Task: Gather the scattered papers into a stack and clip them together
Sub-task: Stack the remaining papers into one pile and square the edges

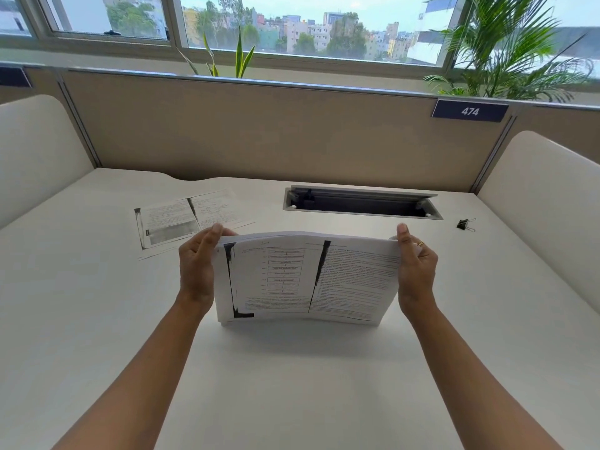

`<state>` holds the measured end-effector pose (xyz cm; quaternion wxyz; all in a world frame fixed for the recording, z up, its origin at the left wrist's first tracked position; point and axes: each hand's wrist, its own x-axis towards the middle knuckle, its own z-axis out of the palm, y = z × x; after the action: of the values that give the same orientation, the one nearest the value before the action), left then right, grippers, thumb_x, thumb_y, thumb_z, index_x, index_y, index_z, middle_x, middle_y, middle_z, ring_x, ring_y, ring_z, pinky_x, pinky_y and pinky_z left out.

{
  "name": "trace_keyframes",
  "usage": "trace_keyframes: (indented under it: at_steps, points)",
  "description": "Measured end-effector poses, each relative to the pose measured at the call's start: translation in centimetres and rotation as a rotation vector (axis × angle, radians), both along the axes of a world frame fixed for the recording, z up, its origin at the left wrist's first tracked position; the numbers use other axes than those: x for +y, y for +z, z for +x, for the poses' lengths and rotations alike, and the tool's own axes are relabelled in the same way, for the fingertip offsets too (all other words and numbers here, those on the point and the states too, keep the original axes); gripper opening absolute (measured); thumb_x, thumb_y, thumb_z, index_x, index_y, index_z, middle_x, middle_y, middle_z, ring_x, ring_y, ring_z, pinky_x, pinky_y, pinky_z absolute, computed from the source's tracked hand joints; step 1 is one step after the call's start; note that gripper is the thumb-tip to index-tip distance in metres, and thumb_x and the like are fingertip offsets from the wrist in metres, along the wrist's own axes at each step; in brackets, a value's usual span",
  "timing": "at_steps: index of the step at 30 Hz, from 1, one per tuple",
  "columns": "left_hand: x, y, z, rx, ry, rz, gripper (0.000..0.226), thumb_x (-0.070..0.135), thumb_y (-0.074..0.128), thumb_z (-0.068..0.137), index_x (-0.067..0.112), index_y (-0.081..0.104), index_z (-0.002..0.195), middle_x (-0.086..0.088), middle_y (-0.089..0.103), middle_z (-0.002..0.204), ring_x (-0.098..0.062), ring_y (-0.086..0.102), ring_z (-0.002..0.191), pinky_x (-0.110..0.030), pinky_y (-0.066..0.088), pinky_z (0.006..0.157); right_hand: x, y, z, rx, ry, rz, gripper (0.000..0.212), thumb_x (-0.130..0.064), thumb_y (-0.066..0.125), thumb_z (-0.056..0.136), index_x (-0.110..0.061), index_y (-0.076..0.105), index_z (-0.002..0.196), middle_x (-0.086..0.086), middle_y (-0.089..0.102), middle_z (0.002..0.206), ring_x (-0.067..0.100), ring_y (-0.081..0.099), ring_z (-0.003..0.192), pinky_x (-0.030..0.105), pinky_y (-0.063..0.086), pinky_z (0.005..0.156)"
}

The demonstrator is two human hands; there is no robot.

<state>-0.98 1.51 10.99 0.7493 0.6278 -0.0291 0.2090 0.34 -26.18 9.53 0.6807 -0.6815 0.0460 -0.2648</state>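
Our fingers (211, 237) are gripping the stack of papers (305, 280) at both short ends. The left hand (196, 271) is clasping the left edge and the right hand (417, 274) is clasping the right edge. Our thumbs are showing at the top corners, and the other fingers are tucking behind the sheets, out of sight. We are wearing a thin ring (420, 243) on the right hand. We are holding the stack upright on its long edge, with the bottom edge resting on the desk (292, 384) in front of us. The printed face is turning toward us and bowing a little in the middle.

More loose sheets (191, 219) are lying flat on the desk beyond the left hand, apart from the stack and overlapping one another. A black binder clip (466, 224) is sitting alone on the desk to the right, well apart from the right hand.

Behind the stack, a metal-rimmed cable well (362, 207) is lying open in the desktop. Its inside is looking dark, and we cannot tell what the small black thing at its left end is.

The white desk is running back to a beige partition (259, 131), which is carrying a dark number plate (469, 111) reading 474. Pale curved side screens (32, 151) are closing us in on both sides. Green plants (506, 43) are rising behind the partition, and a wide window (324, 27) is showing buildings and trees.
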Motion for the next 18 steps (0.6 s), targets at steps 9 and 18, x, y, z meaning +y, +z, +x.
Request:
trace_keyframes:
  at_steps: [9, 18]
  points:
    - [0.3, -1.6, 0.0, 0.052, 0.027, 0.074, 0.010, 0.021, 0.070, 0.070, 0.030, 0.070, 0.066, 0.020, 0.068, 0.061, 0.002, 0.061, 0.059, -0.012, 0.047, 0.053, 0.6, 0.8, -0.7, 0.038, 0.013, 0.023, 0.060, -0.074, 0.044, 0.072, -0.015, 0.054, 0.065, -0.012, 0.054, 0.053, -0.007, 0.053, 0.049, 0.011, 0.042, 0.049]
    - [0.6, -2.0, 0.4, 0.110, 0.015, 0.093, 0.011, 0.013, 0.061, 0.082, 0.022, 0.066, 0.083, 0.019, 0.070, 0.064, 0.000, 0.064, 0.061, -0.014, 0.053, 0.056, 0.5, -1.0, -1.2, 0.065, -0.035, 0.009, 0.050, -0.067, 0.041, 0.075, -0.021, 0.059, 0.087, -0.020, 0.062, 0.070, -0.002, 0.057, 0.069, 0.019, 0.047, 0.060]
